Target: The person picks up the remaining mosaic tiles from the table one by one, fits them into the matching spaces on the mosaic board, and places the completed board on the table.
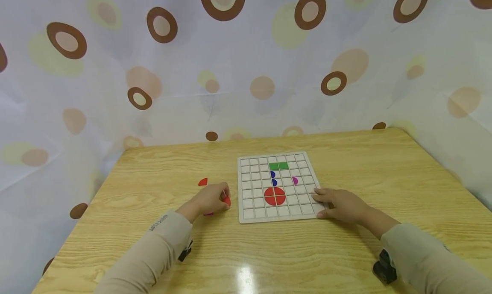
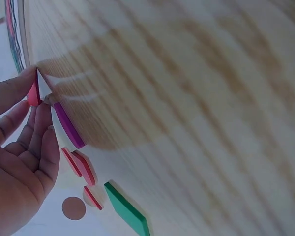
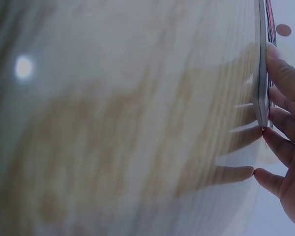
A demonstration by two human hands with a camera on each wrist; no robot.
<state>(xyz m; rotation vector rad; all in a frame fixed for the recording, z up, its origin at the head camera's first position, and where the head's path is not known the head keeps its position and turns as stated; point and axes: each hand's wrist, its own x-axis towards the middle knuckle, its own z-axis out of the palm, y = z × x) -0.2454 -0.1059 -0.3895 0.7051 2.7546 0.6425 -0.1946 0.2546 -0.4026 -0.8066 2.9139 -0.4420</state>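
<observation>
A red piece point(image 1: 226, 201) is sitting between the thumb and fingers of the left hand point(image 1: 209, 198), left of the white grid board point(image 1: 247, 184). The hand is pinching the piece, presumably because a flat part is easier to control by its edges; whether the piece is touching the table cannot be told.

The right hand point(image 1: 342, 204) is resting its fingers on the board's near right corner, thumb and fingertips spread apart, probably to prevent the board from sliding. The two hands are working well apart, on opposite sides of the board.

On the grid, four red quarters point(image 1: 270, 200) are forming a circle across adjoining cells. Two green squares point(image 1: 273, 166), two blue half-discs point(image 1: 274, 182) and one magenta half-disc point(image 1: 295, 180) are occupying other cells.

Near the left hand, a purple piece point(image 2: 69, 125), red loose pieces point(image 2: 83, 169) and a green piece point(image 2: 128, 210) are lying on the wooden table point(image 1: 315, 251), apparently placed within that hand's reach. A patterned cloth point(image 1: 230, 42) is hanging behind.
</observation>
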